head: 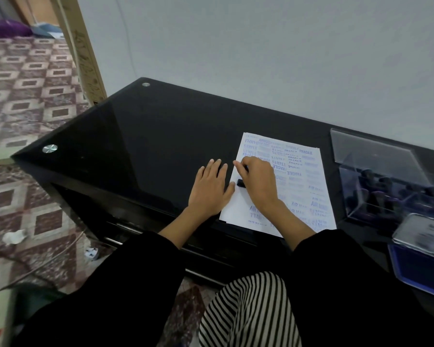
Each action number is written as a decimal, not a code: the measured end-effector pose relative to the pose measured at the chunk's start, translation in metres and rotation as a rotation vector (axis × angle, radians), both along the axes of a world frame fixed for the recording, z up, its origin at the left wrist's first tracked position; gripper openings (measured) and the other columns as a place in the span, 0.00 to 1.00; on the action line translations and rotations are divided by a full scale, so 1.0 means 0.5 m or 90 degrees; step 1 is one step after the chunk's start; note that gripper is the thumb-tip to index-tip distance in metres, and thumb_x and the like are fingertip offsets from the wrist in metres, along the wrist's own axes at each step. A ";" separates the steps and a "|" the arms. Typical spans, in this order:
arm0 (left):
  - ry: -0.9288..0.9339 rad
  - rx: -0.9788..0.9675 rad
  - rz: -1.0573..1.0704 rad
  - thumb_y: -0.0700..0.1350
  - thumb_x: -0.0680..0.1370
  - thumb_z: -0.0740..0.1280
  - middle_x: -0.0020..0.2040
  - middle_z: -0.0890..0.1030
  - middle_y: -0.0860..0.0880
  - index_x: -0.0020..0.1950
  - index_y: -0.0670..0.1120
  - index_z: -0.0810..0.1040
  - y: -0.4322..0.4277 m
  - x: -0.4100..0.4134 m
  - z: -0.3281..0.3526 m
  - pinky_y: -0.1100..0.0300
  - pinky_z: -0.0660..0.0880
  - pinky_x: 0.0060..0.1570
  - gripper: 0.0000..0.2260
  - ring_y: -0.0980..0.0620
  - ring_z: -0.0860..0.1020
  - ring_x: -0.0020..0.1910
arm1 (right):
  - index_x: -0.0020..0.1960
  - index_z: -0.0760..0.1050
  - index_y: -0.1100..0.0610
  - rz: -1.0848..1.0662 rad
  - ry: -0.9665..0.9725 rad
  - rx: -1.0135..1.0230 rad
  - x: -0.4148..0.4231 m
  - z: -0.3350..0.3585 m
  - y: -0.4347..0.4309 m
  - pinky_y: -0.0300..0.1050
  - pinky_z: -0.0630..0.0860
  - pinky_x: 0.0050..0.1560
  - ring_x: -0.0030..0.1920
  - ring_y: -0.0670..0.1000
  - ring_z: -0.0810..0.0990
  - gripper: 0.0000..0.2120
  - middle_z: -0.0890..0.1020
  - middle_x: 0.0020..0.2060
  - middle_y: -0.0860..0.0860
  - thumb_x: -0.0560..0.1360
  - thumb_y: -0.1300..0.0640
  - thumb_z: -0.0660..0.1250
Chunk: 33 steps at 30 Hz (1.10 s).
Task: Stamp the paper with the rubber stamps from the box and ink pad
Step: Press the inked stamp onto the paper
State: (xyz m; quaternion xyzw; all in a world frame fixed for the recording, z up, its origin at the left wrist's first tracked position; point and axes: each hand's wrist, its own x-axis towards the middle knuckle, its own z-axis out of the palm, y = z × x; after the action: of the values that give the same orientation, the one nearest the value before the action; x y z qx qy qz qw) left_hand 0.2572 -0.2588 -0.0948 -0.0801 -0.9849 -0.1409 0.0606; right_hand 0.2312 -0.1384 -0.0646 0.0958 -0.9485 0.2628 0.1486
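A white paper [303, 186] covered with several blue stamp marks lies on the black glass table [148, 136]. My right hand [257, 184] grips a black rubber stamp [241, 182] and holds it down on the paper's left part; only the stamp's dark end shows under my fingers. My left hand [209, 187] lies flat with straight fingers on the table, its thumb at the paper's left edge. A clear plastic box [383, 186] with its lid up holds several dark stamps at the right. The blue ink pad [421, 261] sits open near the table's front right.
The table's left and front edges drop to a patterned tile floor [33, 101]. A pale wall [261, 58] stands behind the table. A wooden door frame [83, 51] rises at the far left. My striped lap and black sleeves fill the bottom of the view.
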 end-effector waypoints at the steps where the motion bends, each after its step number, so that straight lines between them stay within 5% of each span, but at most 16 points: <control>1: -0.002 -0.001 0.000 0.52 0.82 0.50 0.77 0.53 0.44 0.76 0.42 0.53 0.000 0.000 0.000 0.53 0.47 0.75 0.25 0.48 0.49 0.77 | 0.33 0.68 0.60 -0.007 0.009 0.009 0.001 -0.004 -0.001 0.38 0.60 0.28 0.28 0.48 0.65 0.18 0.69 0.27 0.51 0.79 0.53 0.60; 6: -0.008 0.006 -0.001 0.52 0.82 0.50 0.77 0.53 0.44 0.76 0.42 0.53 0.001 0.002 0.001 0.53 0.46 0.75 0.25 0.48 0.48 0.77 | 0.35 0.64 0.58 -0.010 0.079 0.005 0.026 -0.027 -0.008 0.41 0.62 0.32 0.30 0.49 0.66 0.15 0.69 0.32 0.51 0.80 0.56 0.59; 12: -0.008 0.012 -0.004 0.52 0.82 0.50 0.77 0.54 0.43 0.76 0.42 0.54 0.000 0.003 0.000 0.52 0.47 0.75 0.25 0.47 0.49 0.77 | 0.34 0.65 0.58 0.016 0.159 -0.004 0.048 -0.042 -0.009 0.33 0.55 0.27 0.28 0.48 0.63 0.14 0.66 0.31 0.50 0.77 0.63 0.62; 18: -0.013 0.027 -0.008 0.52 0.82 0.50 0.77 0.54 0.43 0.76 0.41 0.54 0.000 0.002 0.001 0.52 0.47 0.75 0.25 0.47 0.49 0.77 | 0.32 0.60 0.57 0.021 0.055 -0.051 0.016 -0.025 -0.003 0.42 0.61 0.31 0.28 0.45 0.60 0.18 0.64 0.28 0.48 0.79 0.60 0.58; 22: -0.014 0.038 -0.007 0.51 0.82 0.51 0.77 0.54 0.43 0.76 0.41 0.54 0.000 0.002 0.001 0.51 0.47 0.75 0.25 0.47 0.49 0.77 | 0.32 0.61 0.59 0.019 0.028 -0.073 -0.002 -0.019 -0.003 0.38 0.58 0.31 0.27 0.44 0.59 0.17 0.63 0.26 0.48 0.79 0.60 0.58; 33: -0.002 0.026 -0.009 0.52 0.82 0.50 0.76 0.56 0.42 0.75 0.41 0.56 0.001 0.002 -0.001 0.51 0.49 0.75 0.25 0.46 0.50 0.77 | 0.35 0.63 0.58 0.040 0.132 -0.008 0.046 -0.044 -0.006 0.38 0.57 0.29 0.30 0.48 0.63 0.14 0.66 0.32 0.52 0.78 0.63 0.59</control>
State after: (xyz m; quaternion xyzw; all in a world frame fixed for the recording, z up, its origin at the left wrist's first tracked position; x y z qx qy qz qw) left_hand 0.2584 -0.2585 -0.0951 -0.0854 -0.9814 -0.1615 0.0597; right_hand 0.2544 -0.1416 -0.0867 0.1513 -0.9228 0.2621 0.2384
